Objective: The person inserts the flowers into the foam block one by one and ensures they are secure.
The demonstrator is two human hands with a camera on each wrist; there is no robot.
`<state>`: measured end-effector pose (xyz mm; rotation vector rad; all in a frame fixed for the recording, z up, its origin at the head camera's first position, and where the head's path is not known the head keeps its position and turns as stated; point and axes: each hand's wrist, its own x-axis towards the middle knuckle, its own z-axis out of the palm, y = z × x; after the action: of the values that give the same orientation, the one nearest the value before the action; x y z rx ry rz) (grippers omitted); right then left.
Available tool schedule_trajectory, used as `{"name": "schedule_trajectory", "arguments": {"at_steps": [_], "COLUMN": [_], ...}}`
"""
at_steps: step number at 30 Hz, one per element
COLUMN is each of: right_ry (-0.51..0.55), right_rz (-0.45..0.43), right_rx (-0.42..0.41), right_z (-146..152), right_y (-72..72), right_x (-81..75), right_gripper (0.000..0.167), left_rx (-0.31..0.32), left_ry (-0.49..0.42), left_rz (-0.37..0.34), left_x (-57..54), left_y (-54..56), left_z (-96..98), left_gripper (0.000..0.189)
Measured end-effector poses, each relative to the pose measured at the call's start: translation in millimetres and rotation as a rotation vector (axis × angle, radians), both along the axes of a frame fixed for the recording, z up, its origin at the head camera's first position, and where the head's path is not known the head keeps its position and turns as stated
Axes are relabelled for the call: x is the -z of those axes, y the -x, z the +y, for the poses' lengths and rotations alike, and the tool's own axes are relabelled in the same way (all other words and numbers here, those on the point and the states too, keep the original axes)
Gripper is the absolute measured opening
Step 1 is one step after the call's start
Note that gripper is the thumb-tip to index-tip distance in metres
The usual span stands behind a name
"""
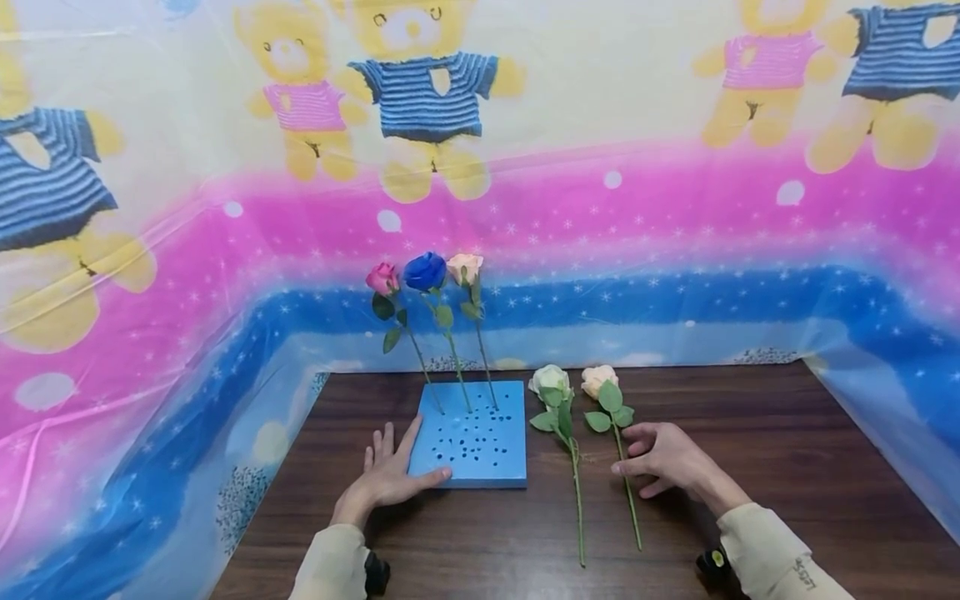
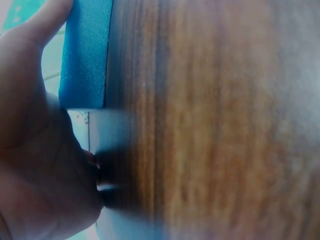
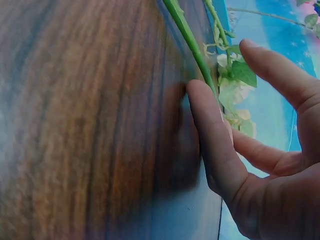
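Observation:
A blue foam block (image 1: 480,479) with many holes holds a pink rose (image 1: 383,279), a blue rose (image 1: 425,272) and a pale peach rose (image 1: 465,268) upright on their stems. My left hand (image 1: 390,477) rests at its left front corner, fingers spread, thumb along the front edge. On the table lie a white rose (image 1: 551,382) and a cream rose (image 1: 600,381), heads pointing away from me. My right hand (image 1: 670,460) reaches over the cream rose's stem (image 3: 192,47), thumb and fingers parted on either side of it; the right wrist view shows fingertips close by the stem.
The dark wooden table (image 1: 787,467) carries everything. A bear-patterned cloth (image 1: 562,208) hangs behind it and along both sides. The white rose lies between the foam block and my right hand.

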<state>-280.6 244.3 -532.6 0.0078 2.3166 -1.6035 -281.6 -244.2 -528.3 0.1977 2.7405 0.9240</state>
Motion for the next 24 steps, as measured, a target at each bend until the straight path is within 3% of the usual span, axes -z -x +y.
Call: {"name": "schedule_trajectory", "arguments": {"at_steps": [14,24], "right_ry": [-0.063,-0.034], "right_rz": [0.06,0.02], "right_rx": [0.031,0.021], "right_z": [-5.3,-9.2], "right_y": [-3.7,-6.5], "right_x": [3.9,5.3], "right_gripper": [0.081,0.073], "left_rx": [-0.002,-0.005], "left_ry": [0.005,0.009], "left_rz": [0.009,-0.003], "left_x": [-4.3,-0.4], "left_y": [2.2,0.9], "left_z": [1.3,0.7], "left_gripper": [0.121,0.121]}}
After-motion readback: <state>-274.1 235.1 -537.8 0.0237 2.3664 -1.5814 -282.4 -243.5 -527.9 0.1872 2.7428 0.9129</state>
